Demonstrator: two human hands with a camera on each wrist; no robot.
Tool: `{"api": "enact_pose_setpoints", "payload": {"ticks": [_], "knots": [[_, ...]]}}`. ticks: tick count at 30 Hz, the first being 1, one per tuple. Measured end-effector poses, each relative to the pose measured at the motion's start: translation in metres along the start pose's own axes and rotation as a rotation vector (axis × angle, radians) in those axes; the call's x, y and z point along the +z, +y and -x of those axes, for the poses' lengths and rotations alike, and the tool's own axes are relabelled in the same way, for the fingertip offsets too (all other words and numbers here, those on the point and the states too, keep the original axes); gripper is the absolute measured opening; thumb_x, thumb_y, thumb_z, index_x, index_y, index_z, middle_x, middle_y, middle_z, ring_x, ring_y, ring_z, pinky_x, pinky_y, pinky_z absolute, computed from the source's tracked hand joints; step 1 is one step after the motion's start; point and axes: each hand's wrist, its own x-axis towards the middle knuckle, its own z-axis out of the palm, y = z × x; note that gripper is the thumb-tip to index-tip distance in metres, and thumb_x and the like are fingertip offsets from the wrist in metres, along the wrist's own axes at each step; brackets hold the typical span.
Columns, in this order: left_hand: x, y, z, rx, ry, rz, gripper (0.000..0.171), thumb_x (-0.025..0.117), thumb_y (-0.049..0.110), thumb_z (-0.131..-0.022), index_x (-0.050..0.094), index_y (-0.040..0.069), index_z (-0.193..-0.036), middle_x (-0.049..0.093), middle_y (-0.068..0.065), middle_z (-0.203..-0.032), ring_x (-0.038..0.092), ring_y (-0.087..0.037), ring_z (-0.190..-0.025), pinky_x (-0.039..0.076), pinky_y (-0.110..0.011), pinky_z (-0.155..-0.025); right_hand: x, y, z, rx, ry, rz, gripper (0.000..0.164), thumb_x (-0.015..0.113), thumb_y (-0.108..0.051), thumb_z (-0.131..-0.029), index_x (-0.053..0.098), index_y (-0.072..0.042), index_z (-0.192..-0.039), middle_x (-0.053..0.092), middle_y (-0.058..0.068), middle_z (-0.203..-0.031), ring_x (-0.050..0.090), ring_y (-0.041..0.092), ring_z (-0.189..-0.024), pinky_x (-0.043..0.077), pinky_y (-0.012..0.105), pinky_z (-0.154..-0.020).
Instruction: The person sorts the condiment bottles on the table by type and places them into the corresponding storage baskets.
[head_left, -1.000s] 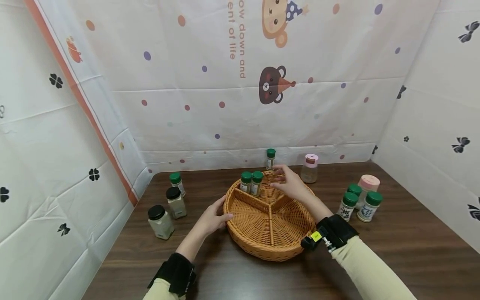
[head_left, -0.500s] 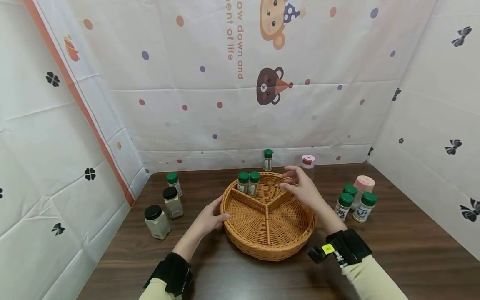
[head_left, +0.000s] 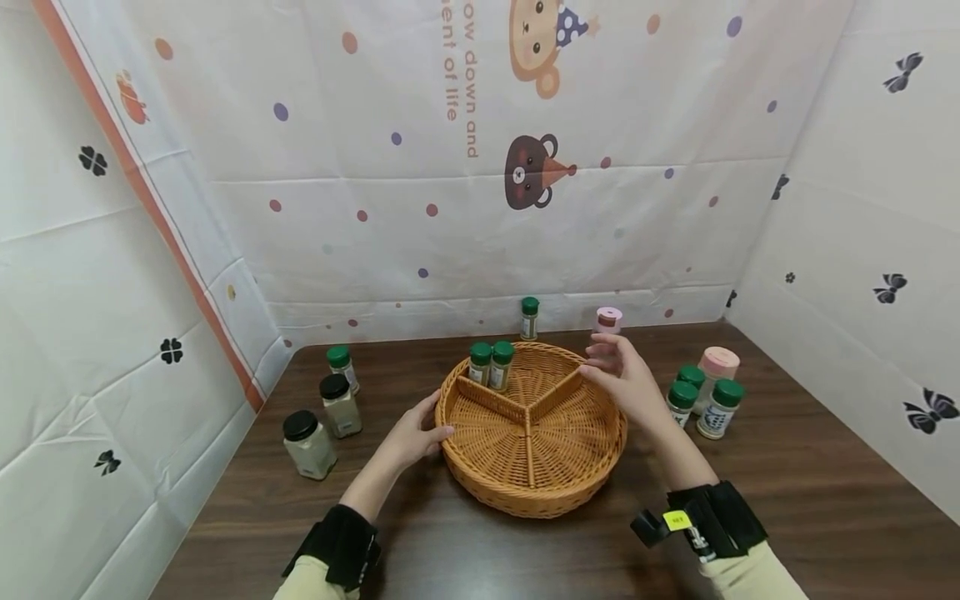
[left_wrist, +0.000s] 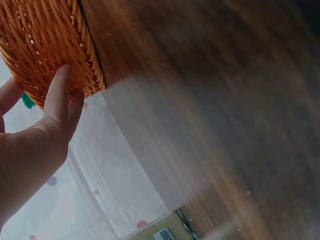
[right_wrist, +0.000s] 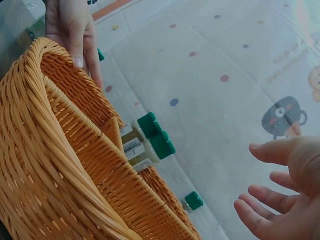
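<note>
A round wicker basket point(head_left: 525, 500) with three compartments sits mid-table. Two green-capped spice jars point(head_left: 502, 367) stand side by side in its back compartment, against the left divider. At the basket's left rim my left hand point(head_left: 411, 435) holds on, thumb over the edge and fingers along the outer wall. My right hand point(head_left: 626, 379) hovers by the back right rim, fingers loosely bent and nothing in them. Just beyond it, a pink-lidded jar point(head_left: 608, 317) shows only its top; the hand hides the rest. In the right wrist view the right hand point(right_wrist: 285, 192) is apart from the jars.
Behind the basket stands another green-capped jar point(head_left: 529, 318). Two black-lidded jars point(head_left: 310, 450) and a green-capped jar point(head_left: 342, 367) line the left side. On the right cluster several jars, green-capped point(head_left: 720, 408) and pink-lidded point(head_left: 718, 367). Patterned cloth point(head_left: 360, 242) encloses the table's back and sides.
My right hand has moved right from over the back compartment to the back right rim, now in front of the pink-lidded jar. The left hand stays on the basket; the head view shifts slightly.
</note>
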Motion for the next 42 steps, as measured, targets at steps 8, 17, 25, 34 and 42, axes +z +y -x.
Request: {"api": "enact_pose_setpoints", "payload": {"ticks": [8,17,25,34,42], "knots": [[0.001,0.000,0.001,-0.007,-0.002,0.009,0.070,0.062,0.009,-0.098,0.026,0.011,-0.158,0.024,-0.023,-0.163,0.045,-0.045,-0.138,0.058,-0.046,-0.094,-0.009,0.002,0.010,0.025,0.054,0.009,0.056,0.060,-0.022,-0.101,0.036,-0.001,-0.147,0.053,0.026,-0.136,0.056,0.041,-0.126,0.054,0.030,-0.099],[0.001,0.002,0.000,0.000,-0.001,0.003,0.070,0.063,0.010,-0.098,0.027,0.011,-0.158,0.024,-0.022,-0.163,0.044,-0.044,-0.139,0.058,-0.045,-0.094,-0.021,0.010,0.017,0.030,0.096,-0.013,0.056,0.059,-0.022,-0.101,0.035,0.000,-0.147,0.052,0.025,-0.136,0.059,0.019,-0.118,0.047,0.005,-0.082],[0.001,0.003,0.001,-0.004,-0.004,0.012,0.069,0.061,0.008,-0.099,0.026,0.011,-0.159,0.023,-0.023,-0.163,0.043,-0.044,-0.139,0.057,-0.046,-0.096,-0.033,0.024,0.022,0.028,0.112,0.007,0.061,0.059,-0.023,-0.101,0.030,0.002,-0.149,0.052,0.029,-0.136,0.050,-0.019,-0.098,0.045,0.004,-0.081],[0.001,0.003,0.001,0.004,-0.006,0.008,0.070,0.061,0.008,-0.099,0.024,0.011,-0.159,0.022,-0.024,-0.163,0.044,-0.044,-0.139,0.058,-0.046,-0.095,-0.049,0.029,0.029,-0.001,0.273,-0.086,0.054,0.060,-0.017,-0.101,0.035,-0.001,-0.146,0.060,-0.018,-0.111,0.057,-0.013,-0.093,0.050,0.005,-0.080],[0.001,0.001,-0.001,-0.001,0.001,0.000,0.070,0.061,0.009,-0.099,0.025,0.011,-0.159,0.023,-0.024,-0.163,0.045,-0.044,-0.138,0.058,-0.043,-0.094,-0.054,0.032,0.032,0.046,0.514,-0.081,0.040,0.055,-0.010,-0.101,0.047,-0.001,-0.139,0.056,-0.018,-0.108,0.057,-0.008,-0.096,0.050,0.005,-0.084]]}}
